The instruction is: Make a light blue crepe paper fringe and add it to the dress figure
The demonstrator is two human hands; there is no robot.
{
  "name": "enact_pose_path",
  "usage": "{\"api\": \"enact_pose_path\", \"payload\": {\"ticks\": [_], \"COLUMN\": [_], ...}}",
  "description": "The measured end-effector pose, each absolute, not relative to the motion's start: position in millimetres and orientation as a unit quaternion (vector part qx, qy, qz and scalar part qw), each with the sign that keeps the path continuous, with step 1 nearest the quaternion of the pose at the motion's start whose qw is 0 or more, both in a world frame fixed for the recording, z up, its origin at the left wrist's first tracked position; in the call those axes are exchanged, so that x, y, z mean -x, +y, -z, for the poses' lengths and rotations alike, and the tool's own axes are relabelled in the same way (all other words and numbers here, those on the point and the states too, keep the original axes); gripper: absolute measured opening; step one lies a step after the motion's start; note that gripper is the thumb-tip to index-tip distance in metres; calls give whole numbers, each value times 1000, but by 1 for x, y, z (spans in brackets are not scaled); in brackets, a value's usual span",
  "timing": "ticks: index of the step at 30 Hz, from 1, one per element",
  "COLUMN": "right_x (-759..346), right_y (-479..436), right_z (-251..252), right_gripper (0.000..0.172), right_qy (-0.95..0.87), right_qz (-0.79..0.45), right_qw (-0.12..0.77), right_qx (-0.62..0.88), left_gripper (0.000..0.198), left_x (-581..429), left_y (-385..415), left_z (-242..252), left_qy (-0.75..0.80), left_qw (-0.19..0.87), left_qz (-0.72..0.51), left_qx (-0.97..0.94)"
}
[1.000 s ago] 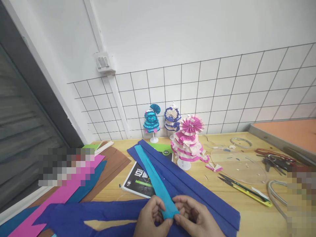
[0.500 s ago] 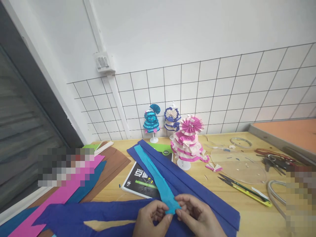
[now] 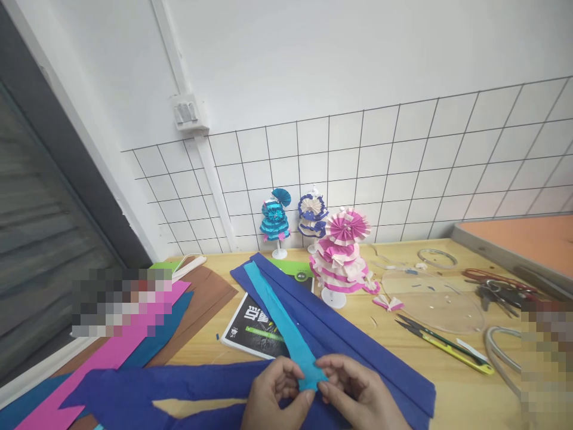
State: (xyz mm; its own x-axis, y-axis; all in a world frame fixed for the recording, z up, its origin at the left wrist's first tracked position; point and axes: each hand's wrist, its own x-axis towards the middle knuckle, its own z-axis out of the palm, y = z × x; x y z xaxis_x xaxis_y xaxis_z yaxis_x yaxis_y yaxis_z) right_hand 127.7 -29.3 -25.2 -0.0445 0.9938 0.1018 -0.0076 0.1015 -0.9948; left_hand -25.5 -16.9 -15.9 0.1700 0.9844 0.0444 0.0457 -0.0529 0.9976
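Observation:
A long turquoise paper strip [image 3: 280, 313] runs from my hands up over folded dark blue paper [image 3: 353, 340]. My left hand [image 3: 280, 394] pinches the left edge of its near end between thumb and fingers. On the right edge, my right hand [image 3: 358, 388] pinches the same end, fingers curled. The strip's near tip shows between both thumbs. Under the blue paper lies a black-and-white booklet [image 3: 255, 328], partly covered. More dark blue paper [image 3: 179, 382] with a split in it extends left of my hands.
Three ruffled paper figures stand at the back: turquoise [image 3: 274, 221], blue-white [image 3: 312, 215] and pink-white [image 3: 340, 263]. Yellow-handled thread snips [image 3: 447, 346] lie right, near clear tubing [image 3: 501, 352] and pliers [image 3: 496, 295]. Pink paper [image 3: 111, 346] and brown paper [image 3: 206, 298] lie left.
Both hands stay pinched on the strip's near end, with only a very slight shift of the fingers. Everything else looks the same.

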Motion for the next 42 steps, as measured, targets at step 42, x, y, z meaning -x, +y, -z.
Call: {"api": "enact_pose_path", "payload": {"ticks": [42], "right_x": [-131], "right_y": [-29], "right_z": [19], "right_gripper": [15], "right_qy": [-664], "right_qz": [-330], "right_qw": [482], "right_qx": [467], "left_gripper": [9], "left_x": [37], "left_y": [-16], "left_z": [1], "left_qy": [427], "left_qw": [214], "left_qz": [-395], "left_qx": [-785]}}
